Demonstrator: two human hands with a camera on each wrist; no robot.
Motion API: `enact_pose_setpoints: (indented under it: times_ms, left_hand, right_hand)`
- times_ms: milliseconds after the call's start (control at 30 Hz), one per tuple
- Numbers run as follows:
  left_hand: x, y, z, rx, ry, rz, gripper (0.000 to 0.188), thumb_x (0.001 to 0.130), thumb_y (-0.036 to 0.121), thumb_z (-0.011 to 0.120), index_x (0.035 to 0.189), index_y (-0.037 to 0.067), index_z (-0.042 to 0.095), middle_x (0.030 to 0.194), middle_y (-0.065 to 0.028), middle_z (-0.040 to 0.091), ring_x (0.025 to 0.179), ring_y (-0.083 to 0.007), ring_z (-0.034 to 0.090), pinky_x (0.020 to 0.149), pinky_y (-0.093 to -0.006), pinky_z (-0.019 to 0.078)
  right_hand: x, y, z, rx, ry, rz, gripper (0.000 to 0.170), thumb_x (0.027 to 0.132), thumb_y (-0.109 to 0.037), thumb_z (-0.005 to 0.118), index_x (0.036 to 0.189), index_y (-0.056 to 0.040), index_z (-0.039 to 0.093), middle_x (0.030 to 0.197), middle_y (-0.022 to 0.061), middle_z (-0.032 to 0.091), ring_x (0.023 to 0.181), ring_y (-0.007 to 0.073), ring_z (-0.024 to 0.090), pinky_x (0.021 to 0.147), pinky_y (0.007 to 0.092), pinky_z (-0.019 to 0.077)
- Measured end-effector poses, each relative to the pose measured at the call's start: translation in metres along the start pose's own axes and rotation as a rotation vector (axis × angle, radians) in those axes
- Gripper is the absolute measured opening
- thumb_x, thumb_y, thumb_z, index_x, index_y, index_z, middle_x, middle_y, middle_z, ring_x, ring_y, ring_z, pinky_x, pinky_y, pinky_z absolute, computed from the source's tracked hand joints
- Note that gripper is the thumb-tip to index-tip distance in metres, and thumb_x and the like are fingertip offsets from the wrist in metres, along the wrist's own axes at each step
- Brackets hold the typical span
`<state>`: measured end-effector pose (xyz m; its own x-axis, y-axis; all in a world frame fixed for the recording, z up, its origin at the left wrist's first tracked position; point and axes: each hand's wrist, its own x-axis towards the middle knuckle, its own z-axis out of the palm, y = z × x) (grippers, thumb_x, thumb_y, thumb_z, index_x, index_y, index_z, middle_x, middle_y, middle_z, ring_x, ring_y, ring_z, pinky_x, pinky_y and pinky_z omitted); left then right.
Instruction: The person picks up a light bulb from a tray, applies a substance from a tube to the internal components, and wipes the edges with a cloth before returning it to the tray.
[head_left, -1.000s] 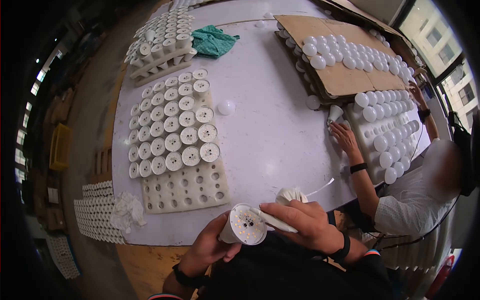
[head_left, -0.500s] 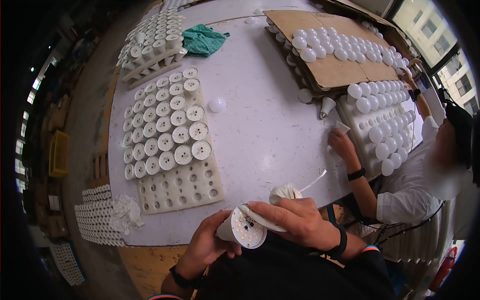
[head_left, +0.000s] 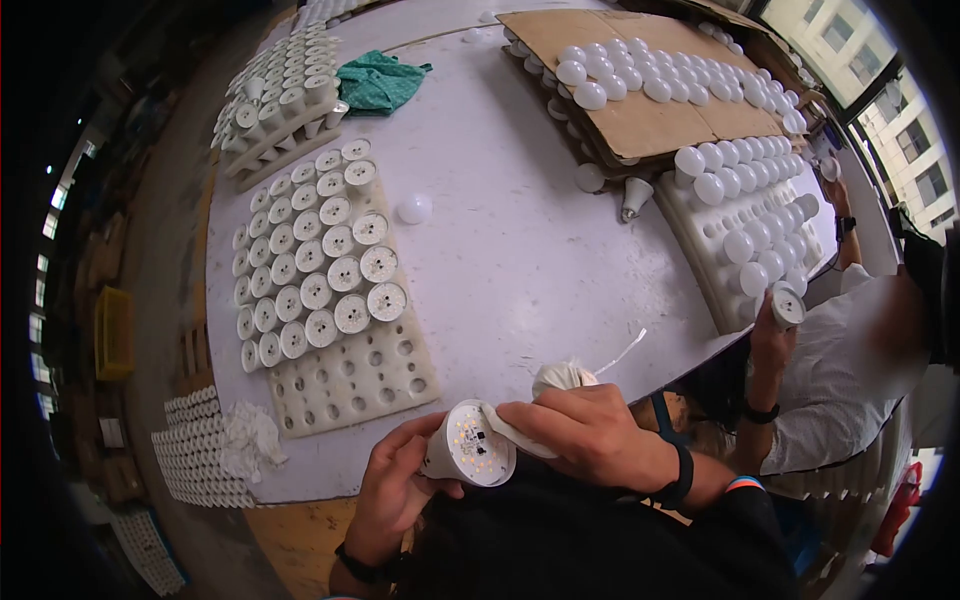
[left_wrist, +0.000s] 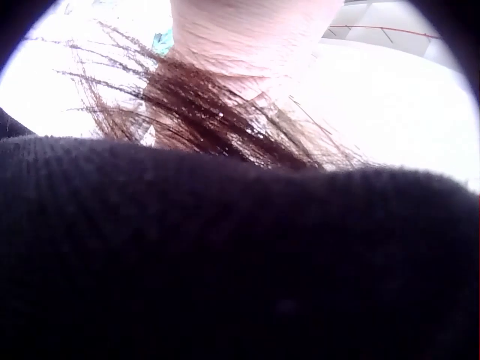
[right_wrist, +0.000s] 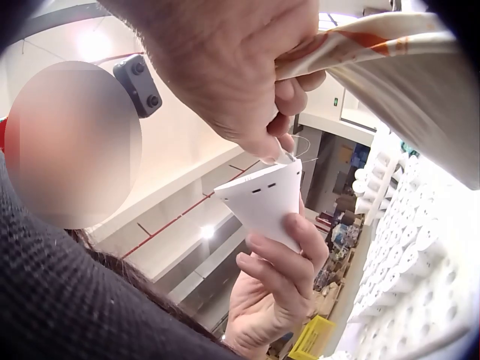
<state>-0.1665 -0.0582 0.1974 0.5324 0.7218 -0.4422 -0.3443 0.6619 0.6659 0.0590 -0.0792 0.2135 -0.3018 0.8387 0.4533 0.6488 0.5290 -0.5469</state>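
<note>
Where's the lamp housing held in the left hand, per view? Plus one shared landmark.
Head: lamp housing at bottom centre, in left hand, LED face visible.
Left wrist: not in it.
Right wrist: centre, side-on.
Landmark: green cloth, upper left in head; likely the small green patch, top left in left wrist, right of centre in right wrist.

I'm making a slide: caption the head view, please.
Left hand grips a bulb base; right hand holds a bag to its rim.
</note>
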Motion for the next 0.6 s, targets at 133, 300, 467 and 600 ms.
enact_pose_setpoints:
  times_ms: [133,300,467,600]
  left_hand:
    - [-0.0025,0.0013,0.0034,-0.008,-0.026,0.075,0.044,0.086,0.019,0.055,0.12,-0.005,0.043,0.109,-0.0149,0.055,0.094,-0.0233,0.058,0.073,-0.0316,0.0525]
    - [-0.0021,0.0005,-0.0016,0.036,-0.036,0.199,0.042,0.074,0.001,0.06,0.114,-0.003,0.051,0.117,-0.0157,0.049,0.11,-0.0245,0.048,0.093,-0.0374,0.0403]
    - [-0.0016,0.0023,-0.0015,-0.006,-0.055,0.267,0.036,0.066,-0.007,0.054,0.102,-0.004,0.058,0.117,-0.016,0.047,0.113,-0.0265,0.045,0.095,-0.0382,0.0384]
    - [0.0001,-0.0016,-0.0019,0.04,-0.034,0.365,0.023,0.062,-0.01,0.052,0.082,-0.002,0.062,0.106,-0.0118,0.051,0.11,-0.0289,0.046,0.096,-0.0407,0.0364]
  right_hand:
    - [0.0004,0.0003,0.0,-0.006,-0.01,0.02,0.032,0.062,-0.007,0.063,0.092,-0.0075,0.054,0.065,0.002,0.045,0.047,0.0157,0.052,0.04,0.0282,0.0387]
    - [-0.0027,0.003,0.002,0.042,-0.048,0.046,0.033,0.06,-0.006,0.065,0.09,-0.0083,0.052,0.067,0.003,0.047,0.049,0.0187,0.053,0.04,0.0301,0.0398]
    - [-0.0029,0.0024,0.0001,0.087,-0.078,0.074,0.034,0.06,-0.008,0.068,0.09,-0.0086,0.052,0.069,0.003,0.048,0.051,0.0204,0.054,0.041,0.0307,0.0409]
    - [-0.003,0.0007,-0.0007,0.127,-0.102,0.105,0.031,0.063,-0.013,0.07,0.088,-0.0088,0.052,0.068,0.0031,0.049,0.052,0.0214,0.054,0.042,0.031,0.0415]
